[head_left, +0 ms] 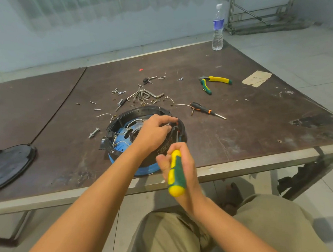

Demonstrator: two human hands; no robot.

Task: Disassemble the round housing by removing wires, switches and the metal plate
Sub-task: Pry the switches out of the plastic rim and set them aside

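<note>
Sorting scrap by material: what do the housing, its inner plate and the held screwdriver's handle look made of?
Housing: black moulded plastic, slightly glossy, ribbed rim.
Plate: probably painted metal, blue, flat with punched holes.
Screwdriver handle: hard yellow plastic with green inlay, likely rubbery; matte.

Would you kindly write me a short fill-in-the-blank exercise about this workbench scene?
The right hand grips a yellow-and-green ____.
The left hand grips the rim of the round black ____.
A plastic ____ stands at the far right corner of the table.
Missing words: screwdriver; housing; bottle.
</note>
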